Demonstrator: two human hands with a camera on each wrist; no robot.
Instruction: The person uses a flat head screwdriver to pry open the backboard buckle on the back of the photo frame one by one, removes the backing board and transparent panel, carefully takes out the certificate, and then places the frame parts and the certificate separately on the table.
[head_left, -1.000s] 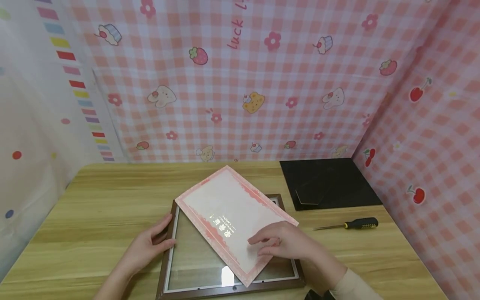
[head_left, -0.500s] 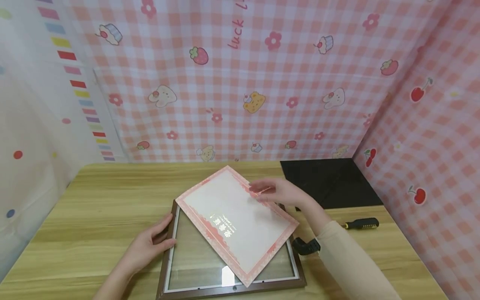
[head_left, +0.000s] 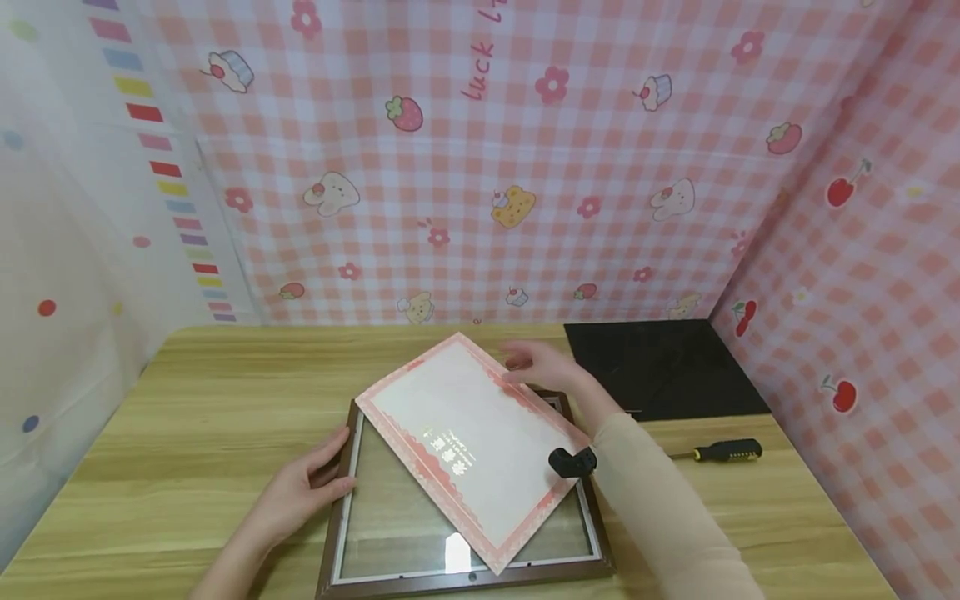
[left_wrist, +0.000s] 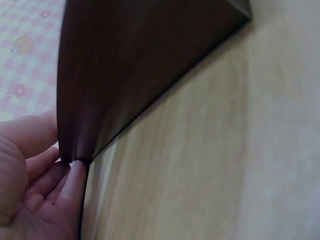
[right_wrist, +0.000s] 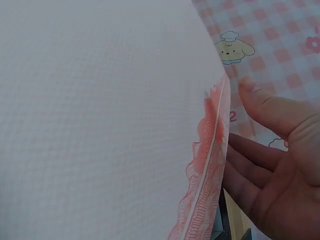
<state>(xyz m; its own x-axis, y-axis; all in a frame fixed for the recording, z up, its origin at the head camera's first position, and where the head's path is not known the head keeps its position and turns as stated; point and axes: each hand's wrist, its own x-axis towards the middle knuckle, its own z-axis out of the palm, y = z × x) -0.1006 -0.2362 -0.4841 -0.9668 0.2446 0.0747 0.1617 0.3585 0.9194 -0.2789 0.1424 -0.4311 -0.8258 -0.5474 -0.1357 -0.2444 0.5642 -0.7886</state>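
A brown picture frame point(head_left: 547, 571) with a glass pane lies on the wooden table. Askew across it rests a white certificate sheet point(head_left: 487, 433) with a pink border and gold lettering. My left hand point(head_left: 300, 487) holds the frame's left edge, thumb on the rim. In the left wrist view, its fingertips point(left_wrist: 77, 172) meet the frame's dark side point(left_wrist: 115, 65). My right hand point(head_left: 543, 367) is at the sheet's upper right edge. In the right wrist view, the fingers point(right_wrist: 250, 165) pass behind the pink edge point(right_wrist: 210, 150), while the thumb point(right_wrist: 270, 107) stands apart from it.
A black backing board point(head_left: 667, 367) lies at the table's back right. In front of it is a screwdriver point(head_left: 727, 451) with a black and yellow handle. A black wrist camera point(head_left: 572, 462) overlaps the sheet's right corner. Checked cloth point(head_left: 450, 167) hangs behind the table.
My right hand has moved from the sheet's lower right part up and away to its upper right edge. The left hand, frame and sheet have stayed in place.
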